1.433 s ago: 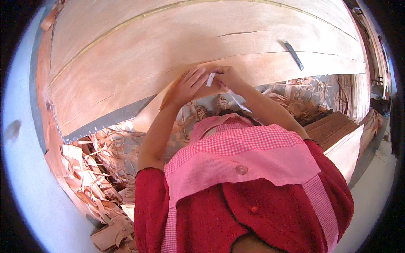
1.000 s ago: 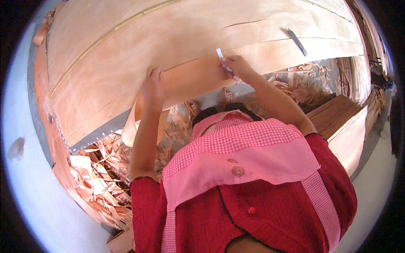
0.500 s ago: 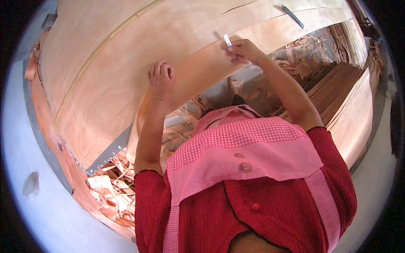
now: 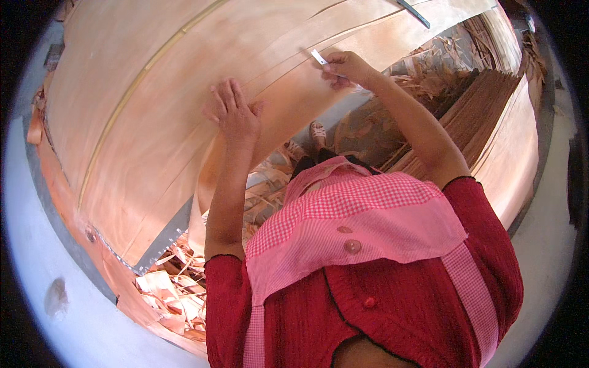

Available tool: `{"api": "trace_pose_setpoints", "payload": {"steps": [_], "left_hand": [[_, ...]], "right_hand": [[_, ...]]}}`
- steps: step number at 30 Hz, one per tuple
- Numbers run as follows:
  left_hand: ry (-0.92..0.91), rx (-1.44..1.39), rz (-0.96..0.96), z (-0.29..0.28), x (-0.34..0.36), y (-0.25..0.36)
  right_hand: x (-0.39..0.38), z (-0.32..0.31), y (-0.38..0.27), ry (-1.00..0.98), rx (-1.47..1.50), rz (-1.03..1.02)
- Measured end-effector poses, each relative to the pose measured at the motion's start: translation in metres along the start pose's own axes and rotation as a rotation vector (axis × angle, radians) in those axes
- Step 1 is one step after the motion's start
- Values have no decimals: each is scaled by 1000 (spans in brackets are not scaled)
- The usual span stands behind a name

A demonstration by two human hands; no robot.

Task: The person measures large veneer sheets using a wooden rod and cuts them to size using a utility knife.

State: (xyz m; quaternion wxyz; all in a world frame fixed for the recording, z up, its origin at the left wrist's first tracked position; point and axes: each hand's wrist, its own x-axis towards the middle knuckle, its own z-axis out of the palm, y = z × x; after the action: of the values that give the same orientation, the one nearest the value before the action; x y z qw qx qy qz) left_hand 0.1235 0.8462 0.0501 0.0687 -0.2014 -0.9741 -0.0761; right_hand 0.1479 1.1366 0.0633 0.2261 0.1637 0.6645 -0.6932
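Note:
A large sheet of pale wood veneer covers the work surface in front of me. My left hand lies on it with the fingers spread, holding nothing. Farther right, my right hand is closed around a small flat white cutter blade, its white end pointing up and left. The blade is over a thin line in the veneer. That line runs toward my left hand and also away to the upper right. The hand hides the rest of the blade.
A narrow yellowish strip lies along the sheet at left. A dark slim bar rests at the far right. Stacked veneer stands right of me, and veneer scraps are heaped at lower left.
My right hand has shifted slightly left with the cutter blade, which now tilts more to the left. My left hand has gone from curled fingers to spread ones.

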Motion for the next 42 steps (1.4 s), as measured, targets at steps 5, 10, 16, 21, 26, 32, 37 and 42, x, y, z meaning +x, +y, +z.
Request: {"api": "trace_pose_setpoints", "payload": {"steps": [5, 10, 16, 21, 26, 32, 37, 42], "left_hand": [[123, -78, 294, 16, 2, -3], [145, -140, 210, 14, 6, -2], [69, -52, 455, 2, 4, -1], [-31, -77, 432, 0, 1, -3], [-22, -39, 569, 0, -10, -9], [-260, -73, 283, -36, -103, -112], [-78, -22, -21, -69, -190, -220], [-80, -21, 0, -62, -208, -252]], "right_hand": [[-1, -1, 0, 3, -76, 22], [-16, 85, -30, 32, -265, 103], [21, 137, 9, 206, 109, 10], [8, 102, 5, 251, -1186, -414], [3, 113, 5, -2, 71, 58], [16, 110, 5, -32, 192, 174], [15, 112, 4, -95, 177, 137], [-10, 133, -13, -25, 175, 96]]}}
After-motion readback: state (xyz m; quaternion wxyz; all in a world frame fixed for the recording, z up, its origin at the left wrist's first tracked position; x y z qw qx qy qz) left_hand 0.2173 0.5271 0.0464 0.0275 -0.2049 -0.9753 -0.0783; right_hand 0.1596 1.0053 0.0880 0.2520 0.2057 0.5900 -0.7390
